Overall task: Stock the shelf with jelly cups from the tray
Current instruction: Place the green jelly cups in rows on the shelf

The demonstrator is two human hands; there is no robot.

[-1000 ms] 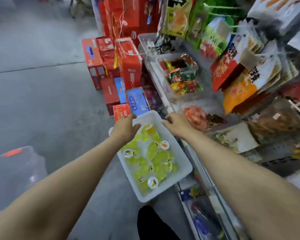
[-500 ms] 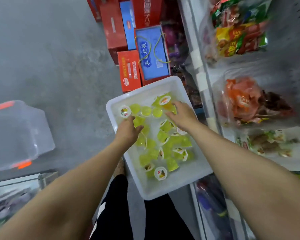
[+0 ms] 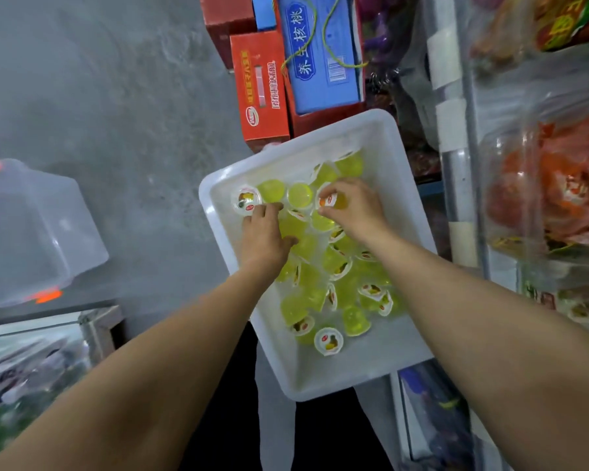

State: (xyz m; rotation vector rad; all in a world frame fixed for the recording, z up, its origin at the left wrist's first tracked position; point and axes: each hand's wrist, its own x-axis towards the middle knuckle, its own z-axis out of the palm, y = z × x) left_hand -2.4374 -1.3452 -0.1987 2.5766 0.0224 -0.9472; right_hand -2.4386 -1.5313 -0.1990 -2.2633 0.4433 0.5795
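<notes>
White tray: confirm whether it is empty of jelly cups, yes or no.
No: the white tray holds many yellow-green jelly cups, and both hands reach among them.

- I see a grey concrete floor [image 3: 109, 107] filling the upper left of my view.
- An orange-red carton [image 3: 261, 86] with white lettering stands on the floor.
- Touching its right side is a blue carton [image 3: 320, 59] printed with white characters, with yellow-green string looped over its top.
- Behind those two I make out a darker red box [image 3: 223, 25].
- A clear plastic storage bin [image 3: 31, 232] with orange clips sits on the floor at the left.
- Below it, a glass-topped case [image 3: 31, 362] with a metal corner; its contents are blurred.
- At the right edge, clear bags of orange-red packaged snacks [image 3: 558, 192].
- Black trousers [image 3: 228, 419] show at the bottom centre.
</notes>
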